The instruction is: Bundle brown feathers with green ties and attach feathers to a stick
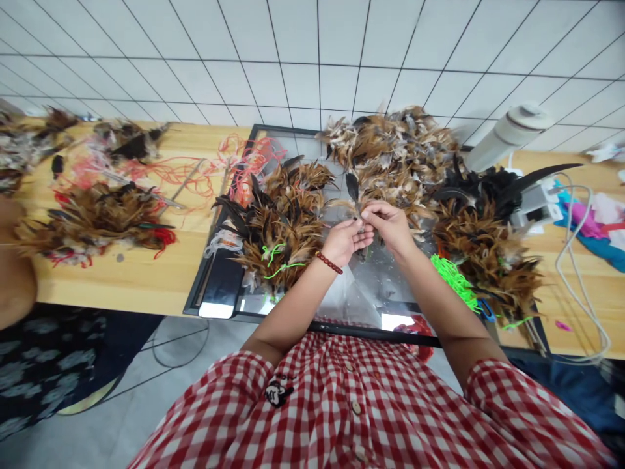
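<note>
Over the dark-framed glass board [312, 316], my two hands meet close together. A black feather [352, 187] stands up between them, with some light brown feather beside it. My left hand [346, 240], a beaded bracelet on its wrist, has its fingers curled in around the feather's lower end. My right hand [388, 225] pinches at the same spot with thumb and fingertips. The quill's end is hidden by the fingers. To the left lies a pile of brown feather bunches [288, 221] with green ties; a larger brown and cream heap [395, 150] sits just beyond my hands.
Bright green strings [454, 281] and more feathers [493, 260] lie at right, near a white bottle [512, 137] and a cable [571, 260]. A phone [221, 286] rests on the board's left edge. Red strings [185, 176] and feather bunches [107, 218] spread leftward, beside another person's arm [14, 273].
</note>
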Demonstrator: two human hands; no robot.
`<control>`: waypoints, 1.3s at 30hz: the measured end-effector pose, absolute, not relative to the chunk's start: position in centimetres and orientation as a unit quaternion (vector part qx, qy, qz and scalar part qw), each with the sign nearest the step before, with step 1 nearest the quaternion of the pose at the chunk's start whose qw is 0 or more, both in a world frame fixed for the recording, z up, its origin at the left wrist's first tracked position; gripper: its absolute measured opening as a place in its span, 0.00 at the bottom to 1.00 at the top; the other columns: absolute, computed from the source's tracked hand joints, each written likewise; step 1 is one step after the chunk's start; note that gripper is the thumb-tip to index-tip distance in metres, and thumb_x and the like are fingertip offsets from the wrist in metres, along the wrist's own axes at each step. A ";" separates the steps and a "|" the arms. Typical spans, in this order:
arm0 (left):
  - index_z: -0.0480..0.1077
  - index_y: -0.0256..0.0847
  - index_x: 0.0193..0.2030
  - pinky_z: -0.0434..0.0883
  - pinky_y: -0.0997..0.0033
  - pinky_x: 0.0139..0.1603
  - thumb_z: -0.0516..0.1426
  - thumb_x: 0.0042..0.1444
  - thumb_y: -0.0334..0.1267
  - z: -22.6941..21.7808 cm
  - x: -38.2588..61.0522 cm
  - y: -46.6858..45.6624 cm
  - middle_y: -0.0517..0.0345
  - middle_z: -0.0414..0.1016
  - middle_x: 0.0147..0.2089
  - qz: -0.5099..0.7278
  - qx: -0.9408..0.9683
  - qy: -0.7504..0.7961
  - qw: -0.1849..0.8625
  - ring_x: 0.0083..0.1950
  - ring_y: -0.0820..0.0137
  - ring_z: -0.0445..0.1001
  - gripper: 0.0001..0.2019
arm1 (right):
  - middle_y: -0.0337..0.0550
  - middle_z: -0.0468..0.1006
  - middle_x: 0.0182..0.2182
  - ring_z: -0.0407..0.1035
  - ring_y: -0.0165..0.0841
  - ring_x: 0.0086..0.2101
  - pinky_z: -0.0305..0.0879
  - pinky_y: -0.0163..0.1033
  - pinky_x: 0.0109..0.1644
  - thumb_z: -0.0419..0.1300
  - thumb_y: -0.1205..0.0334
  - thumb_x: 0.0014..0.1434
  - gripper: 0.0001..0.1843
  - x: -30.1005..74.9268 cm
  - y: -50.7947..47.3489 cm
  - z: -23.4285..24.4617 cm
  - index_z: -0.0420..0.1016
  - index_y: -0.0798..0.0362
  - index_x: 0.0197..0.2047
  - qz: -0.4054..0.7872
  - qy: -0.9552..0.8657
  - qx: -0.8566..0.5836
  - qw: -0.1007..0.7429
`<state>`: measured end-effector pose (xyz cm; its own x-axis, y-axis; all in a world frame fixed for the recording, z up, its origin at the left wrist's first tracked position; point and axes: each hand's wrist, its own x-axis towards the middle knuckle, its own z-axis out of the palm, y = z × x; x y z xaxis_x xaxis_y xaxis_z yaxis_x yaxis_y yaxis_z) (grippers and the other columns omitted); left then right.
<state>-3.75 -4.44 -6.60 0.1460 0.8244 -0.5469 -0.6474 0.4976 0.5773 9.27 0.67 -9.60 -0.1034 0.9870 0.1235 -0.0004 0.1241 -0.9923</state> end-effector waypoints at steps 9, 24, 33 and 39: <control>0.74 0.37 0.33 0.73 0.72 0.47 0.60 0.66 0.31 -7.2 -4.0 -4.0 0.62 0.74 0.26 0.579 0.104 0.448 0.673 0.29 0.78 0.73 0.09 | 0.47 0.82 0.43 0.73 0.36 0.38 0.69 0.42 0.46 0.67 0.53 0.58 0.12 11.7 0.4 -6.2 0.84 0.50 0.41 0.306 -0.753 -0.429 0.393; 0.71 0.37 0.34 0.69 0.78 0.38 0.56 0.69 0.30 -6.9 -4.5 -3.4 0.65 0.72 0.25 0.652 0.035 0.443 0.614 0.27 0.80 0.71 0.10 | 0.52 0.86 0.34 0.78 0.42 0.34 0.52 0.40 0.30 0.65 0.65 0.55 0.06 8.8 -3.1 -4.2 0.86 0.51 0.31 0.168 -0.865 -0.445 -0.160; 0.72 0.36 0.33 0.75 0.68 0.52 0.58 0.67 0.29 -6.7 -3.8 -4.1 0.58 0.79 0.30 0.570 0.073 0.451 0.682 0.31 0.76 0.78 0.09 | 0.39 0.75 0.24 0.63 0.29 0.25 0.60 0.37 0.32 0.63 0.54 0.53 0.10 11.3 0.0 -5.4 0.74 0.51 0.29 0.439 -0.671 -0.477 0.360; 0.71 0.36 0.29 0.77 0.67 0.51 0.63 0.62 0.27 -7.1 -3.1 -4.4 0.62 0.76 0.26 0.565 0.070 0.453 0.686 0.28 0.77 0.75 0.10 | 0.39 0.76 0.24 0.66 0.30 0.27 0.59 0.36 0.35 0.61 0.61 0.53 0.06 9.8 -0.8 -6.3 0.77 0.52 0.27 0.313 -0.743 -0.507 0.306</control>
<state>-3.14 -4.41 -7.08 -0.0489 0.8382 -0.5432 -0.7115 0.3525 0.6079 9.84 -0.82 -6.31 -0.2982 0.9446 0.1370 0.5620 0.2898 -0.7747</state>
